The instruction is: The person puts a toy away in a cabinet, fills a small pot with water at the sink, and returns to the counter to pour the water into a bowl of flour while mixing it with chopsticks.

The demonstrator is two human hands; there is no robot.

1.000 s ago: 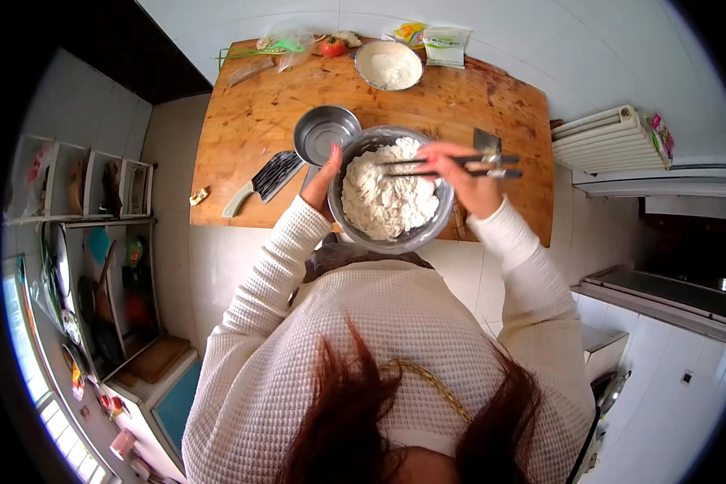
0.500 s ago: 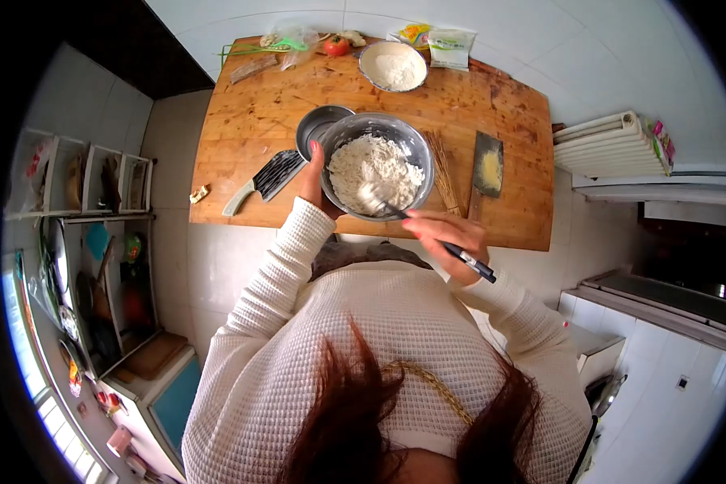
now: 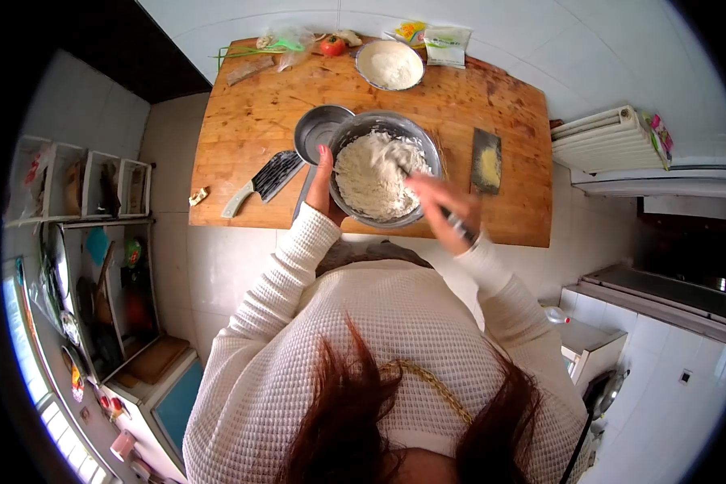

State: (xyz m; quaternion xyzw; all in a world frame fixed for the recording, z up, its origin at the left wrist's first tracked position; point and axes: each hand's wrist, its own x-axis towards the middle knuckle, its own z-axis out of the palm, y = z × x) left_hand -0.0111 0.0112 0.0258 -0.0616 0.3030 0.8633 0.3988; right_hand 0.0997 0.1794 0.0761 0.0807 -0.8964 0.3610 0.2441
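Observation:
My left hand point(image 3: 321, 189) is closed on the left side of a grey metal mixing bowl point(image 3: 433, 149), thumb up along the rim and the other fingers hidden under it. Lumpy, floury dough point(image 3: 371, 177) fills much of the bowl. In my right hand point(image 3: 445, 202), blurred by motion, is a dark-handled utensil point(image 3: 465, 231); its working end sits in the flour, too smeared to name. Left of the bowl, close by my left thumb, is a grey round pan point(image 3: 319, 129). A cleaver point(image 3: 276, 177) with a pale handle lies beside it.
Along the back of the wooden table point(image 3: 242, 161) are a flour-filled white bowl point(image 3: 391, 66), a tomato point(image 3: 332, 46), plastic packets point(image 3: 448, 47) and green stalks point(image 3: 242, 52). A dark slab point(image 3: 486, 161) with yellow crumbs lies at right. A radiator point(image 3: 601, 141) stands beyond the table.
My right hand and the utensil have swung up and toward the far side of the bowl. The bowl has shifted slightly right and now covers most of the straw bundle.

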